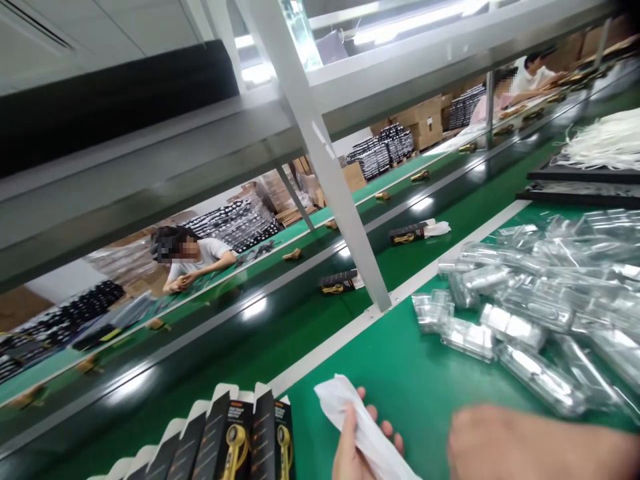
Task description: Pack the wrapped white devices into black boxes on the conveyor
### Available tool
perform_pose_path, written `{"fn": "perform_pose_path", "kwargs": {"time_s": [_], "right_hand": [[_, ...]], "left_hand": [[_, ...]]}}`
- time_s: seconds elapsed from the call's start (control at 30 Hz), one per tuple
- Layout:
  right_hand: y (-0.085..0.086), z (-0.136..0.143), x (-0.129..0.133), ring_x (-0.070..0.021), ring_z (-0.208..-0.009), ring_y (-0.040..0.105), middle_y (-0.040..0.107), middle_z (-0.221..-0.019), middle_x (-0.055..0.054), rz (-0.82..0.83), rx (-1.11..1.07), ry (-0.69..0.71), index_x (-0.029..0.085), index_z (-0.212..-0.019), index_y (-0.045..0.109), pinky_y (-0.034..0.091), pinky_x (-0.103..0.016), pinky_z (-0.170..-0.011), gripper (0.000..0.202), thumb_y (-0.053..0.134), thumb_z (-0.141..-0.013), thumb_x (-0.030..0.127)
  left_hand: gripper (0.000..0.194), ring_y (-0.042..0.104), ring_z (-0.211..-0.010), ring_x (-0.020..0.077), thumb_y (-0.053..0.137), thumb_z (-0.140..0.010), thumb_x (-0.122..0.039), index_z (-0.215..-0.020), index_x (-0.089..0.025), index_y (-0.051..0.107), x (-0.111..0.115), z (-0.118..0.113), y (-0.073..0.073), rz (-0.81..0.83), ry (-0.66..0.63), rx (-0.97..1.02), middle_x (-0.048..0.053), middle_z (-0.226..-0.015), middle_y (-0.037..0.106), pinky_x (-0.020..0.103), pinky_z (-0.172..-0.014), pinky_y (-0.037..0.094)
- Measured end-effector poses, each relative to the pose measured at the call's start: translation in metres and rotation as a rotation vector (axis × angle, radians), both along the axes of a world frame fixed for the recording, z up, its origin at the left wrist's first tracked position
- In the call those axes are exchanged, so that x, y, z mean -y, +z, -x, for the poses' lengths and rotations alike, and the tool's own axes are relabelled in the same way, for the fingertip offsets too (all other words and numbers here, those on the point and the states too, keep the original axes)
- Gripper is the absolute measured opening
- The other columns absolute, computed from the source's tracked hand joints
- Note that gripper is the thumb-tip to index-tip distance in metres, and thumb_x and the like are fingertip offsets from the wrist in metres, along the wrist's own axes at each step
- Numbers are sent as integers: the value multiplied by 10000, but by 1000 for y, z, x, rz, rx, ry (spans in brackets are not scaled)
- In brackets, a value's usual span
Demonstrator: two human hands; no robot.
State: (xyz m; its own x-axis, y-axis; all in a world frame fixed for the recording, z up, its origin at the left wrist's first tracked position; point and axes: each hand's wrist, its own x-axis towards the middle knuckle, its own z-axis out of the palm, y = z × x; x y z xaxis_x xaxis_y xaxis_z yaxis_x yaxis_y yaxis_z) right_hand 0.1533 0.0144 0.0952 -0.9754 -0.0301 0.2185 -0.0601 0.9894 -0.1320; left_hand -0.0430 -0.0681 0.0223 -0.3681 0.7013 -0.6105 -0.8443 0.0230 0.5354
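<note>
My left hand (pixel 357 445) shows at the bottom edge, fingers curled around a folded white paper sheet (pixel 357 415) that sticks up and to the left over the green bench. My right hand or forearm (pixel 530 443) is a blurred shape at the bottom right; its fingers are not shown. Just left of my left hand stands a row of black product boxes (pixel 235 437) with a yellow tool printed on them. A heap of clear plastic blister trays (pixel 540 307) lies on the bench ahead of my right hand.
A dark conveyor belt (pixel 280 303) runs diagonally behind a white line and carries boxed items (pixel 340 282) and small gold parts. A grey frame post (pixel 345 220) stands on the bench. Other people work across the belt. White cords (pixel 607 140) lie on black trays far right.
</note>
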Motion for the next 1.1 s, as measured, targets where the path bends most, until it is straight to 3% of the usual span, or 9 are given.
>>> {"fn": "perform_pose_path", "kwargs": {"time_s": [0.1,0.2,0.33,0.43,0.57,0.7,0.8,0.87,1.1], "right_hand": [[7,-25,-56,-222,-1185,502,576,-1266,-11,90,-100,-521,342,-1187,559,430,-392,-984,330,585,-859,358],[2,-35,-106,-470,-1308,310,314,-1488,-163,79,-65,-744,276,-1377,425,349,-665,-953,841,780,-636,455],[-4,-28,-113,-359,-1052,571,560,-1259,-113,98,-10,-724,280,-1223,573,468,-521,-848,580,745,-680,389],[-5,-12,-84,-276,-922,628,651,-1064,-56,154,-3,-710,294,-1177,579,505,-419,-745,451,607,-801,542],[-26,16,-51,-247,-639,659,672,-682,-9,230,87,-668,255,-879,675,479,-344,-542,296,506,-889,497],[-47,22,-50,-290,-776,655,659,-825,-69,213,72,-642,213,-902,674,497,-406,-640,327,446,-929,447],[-47,11,-49,-244,-924,607,612,-1003,-64,217,-12,-638,245,-1103,594,491,-392,-753,323,378,-963,440],[-48,5,-37,-205,-893,588,598,-958,-40,204,-52,-603,263,-1037,597,481,-359,-752,318,321,-986,411],[-72,18,4,-296,-762,515,544,-803,-77,-234,-119,-549,181,-781,596,418,-502,-674,197,436,-860,100]], "left_hand": [[400,472,-437,68,640,-806,-488,-1140,-301,523,-10,3,11,-87,45,-67,-72,-643,484,194,-429,345],[392,432,-421,48,607,-837,-474,-1166,-289,504,-17,-1,14,-44,53,-125,-76,-646,439,183,-414,308],[467,391,-401,43,626,-807,-513,-1176,-258,495,-17,-12,10,-28,15,-174,-74,-635,420,176,-394,263],[516,372,-409,40,675,-765,-516,-1159,-228,507,-11,-15,9,-50,18,-211,-71,-634,430,175,-401,272],[413,424,-462,61,663,-795,-467,-1055,-186,512,-2,-16,11,-24,57,-250,-52,-644,465,190,-447,347],[344,489,-543,82,632,-828,-438,-1034,-196,500,3,-18,11,-15,48,-275,-28,-716,526,208,-517,409],[377,547,-636,105,610,-834,-476,-1085,-223,487,5,-18,14,-29,54,-330,-2,-849,588,236,-611,462],[395,561,-666,118,597,-838,-491,-1112,-234,473,7,-17,16,-26,75,-370,7,-898,603,246,-631,469],[363,586,-868,158,596,-853,-443,-1105,-215,469,7,-18,16,6,93,-347,35,-941,609,258,-774,467]]}}
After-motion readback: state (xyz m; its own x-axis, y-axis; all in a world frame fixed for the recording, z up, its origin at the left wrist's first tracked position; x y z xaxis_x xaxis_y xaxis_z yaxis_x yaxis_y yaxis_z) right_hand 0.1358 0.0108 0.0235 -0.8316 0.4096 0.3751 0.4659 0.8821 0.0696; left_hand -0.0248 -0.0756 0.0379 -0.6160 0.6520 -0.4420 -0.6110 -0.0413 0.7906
